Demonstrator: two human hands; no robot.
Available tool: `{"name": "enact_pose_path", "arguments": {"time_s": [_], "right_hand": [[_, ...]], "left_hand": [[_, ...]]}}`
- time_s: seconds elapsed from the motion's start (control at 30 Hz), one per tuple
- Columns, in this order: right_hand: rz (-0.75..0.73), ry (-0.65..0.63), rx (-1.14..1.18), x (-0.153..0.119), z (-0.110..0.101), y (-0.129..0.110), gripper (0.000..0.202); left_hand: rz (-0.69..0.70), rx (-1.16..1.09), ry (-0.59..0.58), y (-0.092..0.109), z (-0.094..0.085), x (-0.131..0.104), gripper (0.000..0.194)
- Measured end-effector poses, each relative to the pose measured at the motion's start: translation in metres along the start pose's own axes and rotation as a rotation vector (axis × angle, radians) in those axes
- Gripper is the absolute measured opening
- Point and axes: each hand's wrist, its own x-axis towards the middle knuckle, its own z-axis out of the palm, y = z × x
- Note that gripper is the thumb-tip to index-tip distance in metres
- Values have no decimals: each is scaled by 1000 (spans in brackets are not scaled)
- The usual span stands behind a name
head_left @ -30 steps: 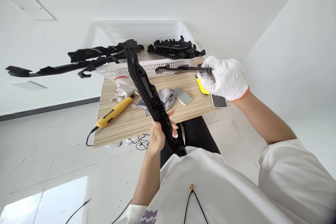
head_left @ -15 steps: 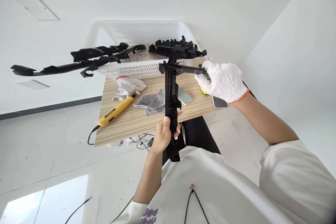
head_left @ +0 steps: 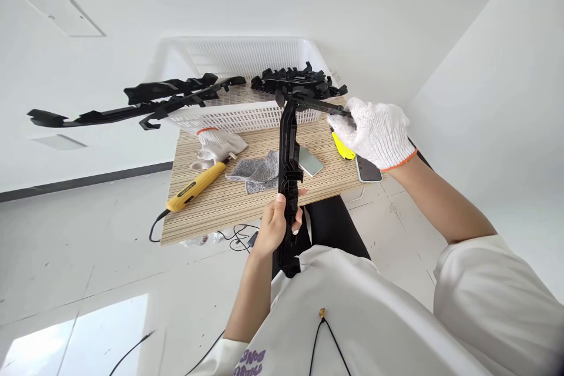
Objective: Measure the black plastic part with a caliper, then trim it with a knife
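The left hand (head_left: pixel 272 228) clamps the black part (head_left: pixel 289 144) over the near edge of the counter (head_left: pixel 211 211), probably low for steadiness; the gloved right hand (head_left: pixel 372 132) grips a dark strip (head_left: pixel 325 107), apparently meeting the part's far end.

Basket (head_left: pixel 251 118) stands at the rear of the table (head_left: pixel 211 205); piled parts (head_left: pixel 295 83) lie in its right half, overhanging parts (head_left: pixel 163 90) across its left. Before it, left to right: power tool (head_left: pixel 197 187), cloth (head_left: pixel 258 171), held strip (head_left: pixel 289 147), phone (head_left: pixel 369 170).
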Motion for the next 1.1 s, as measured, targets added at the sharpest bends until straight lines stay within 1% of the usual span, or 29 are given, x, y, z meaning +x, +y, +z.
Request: {"name": "enact_pose_path", "arguments": {"time_s": [0.17,0.33,0.47,0.6,0.73,0.87,1.0,1.1], "right_hand": [[6,-33,13,3,0,4,57],[24,-56,-40,5,-1,7,60],[35,-73,-88,7,-6,7,65],[32,-72,-83,8,-11,7,69],[9,-48,-74,7,-14,7,58],[-30,-42,-35,-1,-15,0,46],[-31,-50,-64,-8,-12,-7,43],[-57,-73,-88,-8,-10,-7,39]], "left_hand": [[-14,16,-18,1,-1,0,75],[-6,56,-24,0,-2,0,72],[-10,55,-23,-2,-2,1,73],[-16,64,-27,-2,-3,1,73],[-25,57,-26,-1,-3,0,75],[-23,16,-8,-1,-3,1,75],[-14,-9,-21,2,-3,1,75],[-11,16,-46,5,-1,-1,74]]}}
